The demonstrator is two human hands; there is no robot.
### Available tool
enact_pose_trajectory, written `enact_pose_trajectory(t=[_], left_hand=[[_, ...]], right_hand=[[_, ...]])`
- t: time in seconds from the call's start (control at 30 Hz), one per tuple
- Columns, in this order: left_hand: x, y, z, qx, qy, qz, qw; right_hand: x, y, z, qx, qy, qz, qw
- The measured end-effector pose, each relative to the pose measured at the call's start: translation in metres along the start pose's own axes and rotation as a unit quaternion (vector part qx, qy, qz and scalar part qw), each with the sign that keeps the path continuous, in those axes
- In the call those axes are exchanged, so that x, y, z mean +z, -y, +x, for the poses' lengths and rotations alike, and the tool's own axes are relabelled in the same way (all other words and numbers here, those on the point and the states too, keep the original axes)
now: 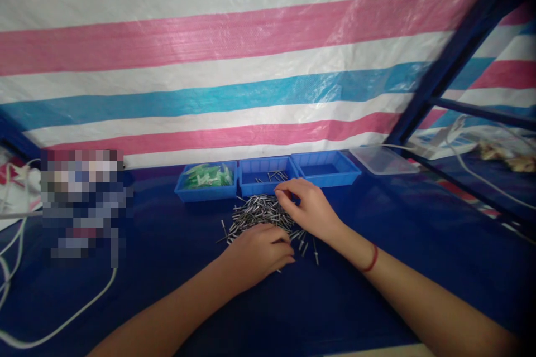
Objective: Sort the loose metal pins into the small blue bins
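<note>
Tabletop point(159, 256) spreads beside both hands point(258, 251) point(310, 206), with bins point(251, 188) edging the rivets point(256, 213).

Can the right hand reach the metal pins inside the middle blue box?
Probably yes: the right hand looks close to the middle blue box, whose top is open, and nothing seems to block the way to the metal pins inside.

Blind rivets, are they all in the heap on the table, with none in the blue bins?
No, a few blind rivets lie in the middle blue bin, behind the heap on the blue table.
</note>
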State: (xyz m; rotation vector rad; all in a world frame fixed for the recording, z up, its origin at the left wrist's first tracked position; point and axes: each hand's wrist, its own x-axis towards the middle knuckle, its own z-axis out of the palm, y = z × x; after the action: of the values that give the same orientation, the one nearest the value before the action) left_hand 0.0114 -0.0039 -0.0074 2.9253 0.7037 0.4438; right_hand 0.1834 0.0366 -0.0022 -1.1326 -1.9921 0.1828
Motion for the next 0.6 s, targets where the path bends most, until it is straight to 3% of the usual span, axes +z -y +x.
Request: enact_pose_trajectory(t=[0.23,0.4,0.6], left_hand=[[0.002,0.000,0.000,-0.015,0.004,0.047,0.999],[0.002,-0.001,0.002,-0.036,-0.001,0.066,0.997],[-0.015,0.024,0.007,-0.158,-0.111,-0.053,0.980]], right_hand=[[0.008,0.007,-0.006,-0.019,0.038,0.024,0.999],[0.011,0.000,-0.006,0.007,0.030,0.042,0.999],[0.011,-0.014,-0.005,0.057,0.020,0.085,0.995]])
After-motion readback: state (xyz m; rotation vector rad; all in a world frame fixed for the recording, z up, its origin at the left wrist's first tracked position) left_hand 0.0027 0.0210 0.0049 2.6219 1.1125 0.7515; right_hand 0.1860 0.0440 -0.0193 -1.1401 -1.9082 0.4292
